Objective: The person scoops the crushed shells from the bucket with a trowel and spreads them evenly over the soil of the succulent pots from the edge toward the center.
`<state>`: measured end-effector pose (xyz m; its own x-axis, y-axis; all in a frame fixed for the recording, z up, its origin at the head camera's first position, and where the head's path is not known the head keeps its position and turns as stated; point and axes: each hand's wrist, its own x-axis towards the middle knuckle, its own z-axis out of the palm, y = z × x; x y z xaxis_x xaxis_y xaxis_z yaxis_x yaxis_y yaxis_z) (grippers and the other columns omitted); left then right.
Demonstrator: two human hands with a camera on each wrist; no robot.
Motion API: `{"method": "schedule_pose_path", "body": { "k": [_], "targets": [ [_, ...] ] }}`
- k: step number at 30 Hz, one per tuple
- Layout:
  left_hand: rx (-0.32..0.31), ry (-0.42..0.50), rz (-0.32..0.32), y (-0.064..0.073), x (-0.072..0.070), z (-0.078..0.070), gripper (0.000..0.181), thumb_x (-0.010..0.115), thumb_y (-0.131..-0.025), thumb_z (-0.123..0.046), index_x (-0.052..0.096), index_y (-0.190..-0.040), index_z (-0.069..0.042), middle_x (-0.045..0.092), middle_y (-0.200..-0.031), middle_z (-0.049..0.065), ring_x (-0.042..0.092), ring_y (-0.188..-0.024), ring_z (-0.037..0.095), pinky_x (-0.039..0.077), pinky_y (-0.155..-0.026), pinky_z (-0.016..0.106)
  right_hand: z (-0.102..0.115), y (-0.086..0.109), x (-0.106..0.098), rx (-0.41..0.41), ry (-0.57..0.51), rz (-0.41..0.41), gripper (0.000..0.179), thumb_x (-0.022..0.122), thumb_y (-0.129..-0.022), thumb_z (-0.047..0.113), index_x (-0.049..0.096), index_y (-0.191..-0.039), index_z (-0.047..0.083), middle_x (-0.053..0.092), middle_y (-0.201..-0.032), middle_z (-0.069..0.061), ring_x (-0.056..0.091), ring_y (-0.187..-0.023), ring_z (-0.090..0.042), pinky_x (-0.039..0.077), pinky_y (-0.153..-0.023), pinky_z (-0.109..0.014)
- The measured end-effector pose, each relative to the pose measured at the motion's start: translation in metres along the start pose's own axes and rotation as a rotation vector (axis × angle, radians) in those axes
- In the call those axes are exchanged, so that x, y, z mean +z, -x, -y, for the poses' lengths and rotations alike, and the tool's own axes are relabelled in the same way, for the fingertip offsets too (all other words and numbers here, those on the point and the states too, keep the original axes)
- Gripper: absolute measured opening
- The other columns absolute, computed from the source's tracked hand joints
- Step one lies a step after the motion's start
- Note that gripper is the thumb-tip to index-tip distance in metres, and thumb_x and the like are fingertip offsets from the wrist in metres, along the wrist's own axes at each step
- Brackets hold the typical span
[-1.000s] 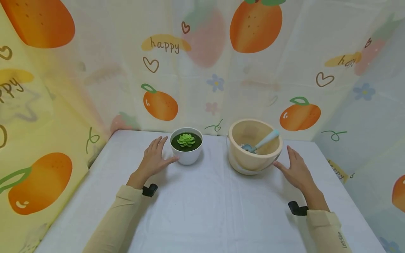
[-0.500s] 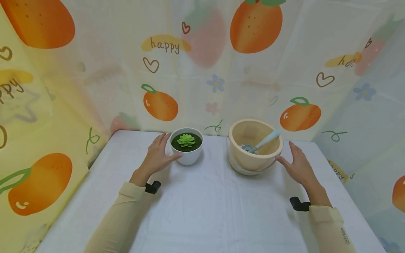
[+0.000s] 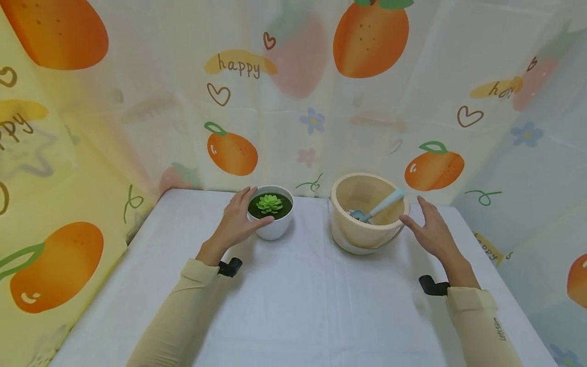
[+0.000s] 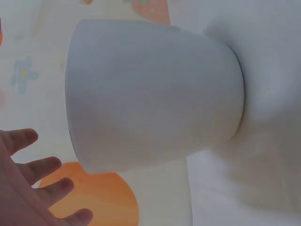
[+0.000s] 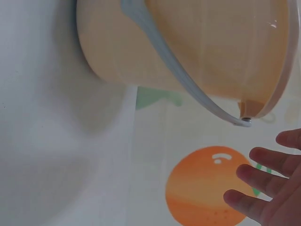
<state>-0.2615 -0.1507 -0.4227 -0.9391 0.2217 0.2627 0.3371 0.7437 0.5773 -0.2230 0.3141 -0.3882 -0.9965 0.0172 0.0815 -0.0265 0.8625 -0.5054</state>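
A white flowerpot (image 3: 274,229) with a green succulent (image 3: 269,204) stands upright on the table. My left hand (image 3: 236,221) is at its left side, fingers spread and thumb overlapping the front of the rim in the head view. In the left wrist view the fingertips (image 4: 55,189) show apart from the pot's wall (image 4: 155,94). To the right sits a cream bucket (image 3: 357,237) with a grey handle (image 5: 176,70) hanging down. A light-blue shovel (image 3: 385,203) leans inside it. My right hand (image 3: 431,229) is beside the bucket's right rim, fingers spread, holding nothing.
A white cloth covers the table (image 3: 312,306). Behind it and at both sides hang printed curtains (image 3: 293,127) with oranges, close behind the pot and bucket. A black wrist camera (image 3: 231,267) sits on the left wrist, another black camera (image 3: 433,285) on the right.
My left hand has moved right and slightly up, so it now overlaps the pot's left rim in the head view. My right hand has risen slightly beside the bucket. Pot and bucket stay put.
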Motion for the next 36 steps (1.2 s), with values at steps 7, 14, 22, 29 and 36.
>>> {"method": "schedule_pose_path", "body": {
  "k": [7, 14, 22, 29, 36],
  "targets": [
    [0.005, 0.032, 0.012, -0.008, 0.004, -0.012, 0.095, 0.070, -0.081, -0.056, 0.026, -0.154, -0.014, 0.024, -0.159, 0.017, 0.024, -0.146, 0.039, 0.021, -0.113, 0.067, 0.001, -0.002, 0.001, 0.006, -0.018, 0.003, 0.092, 0.047, -0.096, 0.058, 0.010, -0.154, -0.002, 0.016, -0.156, -0.033, 0.018, -0.142, -0.054, 0.020, -0.110, -0.071],
    [0.020, 0.060, 0.035, -0.015, 0.005, -0.025, 0.094, 0.070, -0.082, -0.055, 0.025, -0.154, -0.016, 0.023, -0.160, 0.015, 0.024, -0.146, 0.038, 0.022, -0.113, 0.067, 0.003, -0.005, 0.001, 0.001, -0.034, 0.002, 0.092, 0.047, -0.095, 0.058, 0.010, -0.154, -0.002, 0.017, -0.156, -0.033, 0.019, -0.142, -0.053, 0.020, -0.110, -0.070],
    [0.027, 0.070, 0.070, -0.022, 0.009, -0.043, 0.093, 0.069, -0.082, -0.055, 0.025, -0.155, -0.017, 0.023, -0.160, 0.013, 0.025, -0.146, 0.038, 0.024, -0.112, 0.067, 0.009, -0.014, -0.002, 0.004, -0.054, 0.019, 0.091, 0.050, -0.095, 0.056, 0.011, -0.155, -0.001, 0.017, -0.157, -0.031, 0.017, -0.143, -0.052, 0.020, -0.109, -0.071],
    [0.057, 0.073, 0.090, -0.031, 0.011, -0.060, 0.093, 0.068, -0.082, -0.057, 0.025, -0.155, -0.019, 0.022, -0.161, 0.012, 0.022, -0.147, 0.036, 0.024, -0.114, 0.065, 0.010, -0.020, -0.003, -0.030, -0.079, 0.021, 0.094, 0.056, -0.093, 0.056, 0.014, -0.154, -0.002, 0.020, -0.156, -0.032, 0.020, -0.142, -0.052, 0.022, -0.111, -0.069],
    [0.073, 0.075, 0.115, -0.040, 0.019, -0.073, 0.094, 0.066, -0.083, -0.058, 0.023, -0.155, -0.018, 0.021, -0.161, 0.013, 0.022, -0.148, 0.035, 0.025, -0.115, 0.062, 0.010, -0.028, -0.003, -0.032, -0.038, 0.038, 0.098, 0.056, -0.091, 0.060, 0.016, -0.154, -0.002, 0.021, -0.157, -0.030, 0.021, -0.142, -0.051, 0.021, -0.111, -0.069]
  ]
}}
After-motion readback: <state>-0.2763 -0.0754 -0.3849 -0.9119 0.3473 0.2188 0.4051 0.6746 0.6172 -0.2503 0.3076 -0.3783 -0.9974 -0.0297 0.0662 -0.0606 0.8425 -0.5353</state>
